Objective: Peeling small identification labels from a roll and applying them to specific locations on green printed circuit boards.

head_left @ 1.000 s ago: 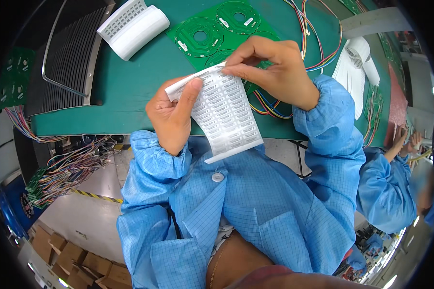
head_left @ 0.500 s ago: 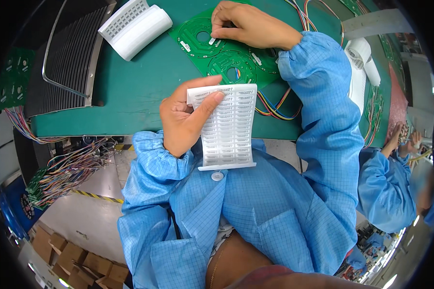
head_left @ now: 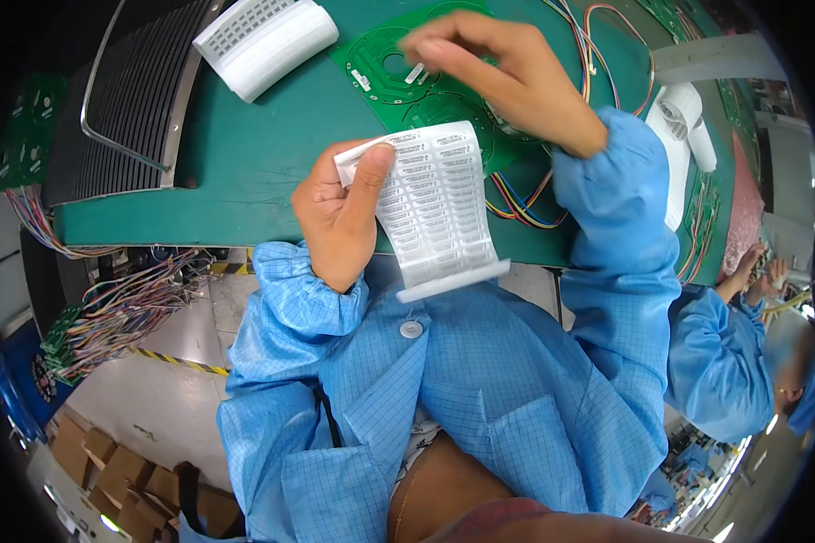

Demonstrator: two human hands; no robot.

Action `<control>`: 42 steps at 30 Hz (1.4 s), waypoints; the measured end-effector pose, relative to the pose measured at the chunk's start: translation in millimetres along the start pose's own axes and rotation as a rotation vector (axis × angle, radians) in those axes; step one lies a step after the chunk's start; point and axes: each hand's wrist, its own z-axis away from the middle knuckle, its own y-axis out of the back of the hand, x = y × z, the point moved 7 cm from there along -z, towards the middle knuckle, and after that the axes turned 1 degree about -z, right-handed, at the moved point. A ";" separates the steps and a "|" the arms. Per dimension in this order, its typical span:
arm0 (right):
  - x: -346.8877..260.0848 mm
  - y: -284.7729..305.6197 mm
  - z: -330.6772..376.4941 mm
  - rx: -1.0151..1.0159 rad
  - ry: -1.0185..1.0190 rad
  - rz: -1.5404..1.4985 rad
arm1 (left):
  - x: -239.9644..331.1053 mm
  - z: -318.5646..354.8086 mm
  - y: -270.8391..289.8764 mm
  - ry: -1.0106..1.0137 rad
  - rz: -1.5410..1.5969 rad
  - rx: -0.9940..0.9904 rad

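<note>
My left hand [head_left: 340,222] grips a strip of white printed labels [head_left: 439,199] near its upper left corner, with the thumb on top. The strip hangs toward my body, and its lower end is curled. Over a green circuit board [head_left: 380,86] on the table, my right hand [head_left: 516,81] is raised with its fingers loosely extended. Its fingertips are a little blurred, and I see nothing between them. Just below those fingertips a small white label [head_left: 415,73] lies on the board. Another white label [head_left: 360,80] is on the board's left part. My right hand hides part of the board.
A roll of labels [head_left: 267,45] lies at the back left beside a black ribbed metal part [head_left: 136,100]. More white rolls [head_left: 684,118] are on the right. Coloured wires [head_left: 521,204] run beside the board. Wire bundles [head_left: 145,308] hang at the left. A co-worker [head_left: 720,362] sits at the right.
My right hand has lifted off the small label on the board and moved slightly right, its fingers loosening. The label strip in my left hand has shifted up, its lower end swinging right.
</note>
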 end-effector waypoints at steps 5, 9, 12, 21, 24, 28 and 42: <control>-19.1 -8.1 31.9 -0.085 0.050 -0.265 | -1.0 3.0 -0.3 0.022 -0.033 -0.010; -18.9 -9.3 40.8 -0.010 0.042 -0.247 | 2.5 2.4 -1.0 -0.027 -0.084 -0.012; -24.9 -9.8 41.4 0.050 0.095 -0.203 | 2.5 2.6 -0.9 -0.044 -0.047 -0.006; -24.2 -11.2 48.4 0.127 0.089 -0.189 | 3.9 3.8 1.1 -0.046 -0.089 -0.002; -34.5 -8.0 49.3 0.161 0.223 -0.119 | 0.2 4.4 1.4 -0.026 -0.091 0.006; -36.2 4.6 48.5 0.098 0.182 -0.220 | 1.4 9.5 13.3 -0.055 -0.040 0.025; 15.2 -15.7 64.9 -0.299 0.006 0.053 | 19.4 4.6 65.9 -0.022 0.077 -0.249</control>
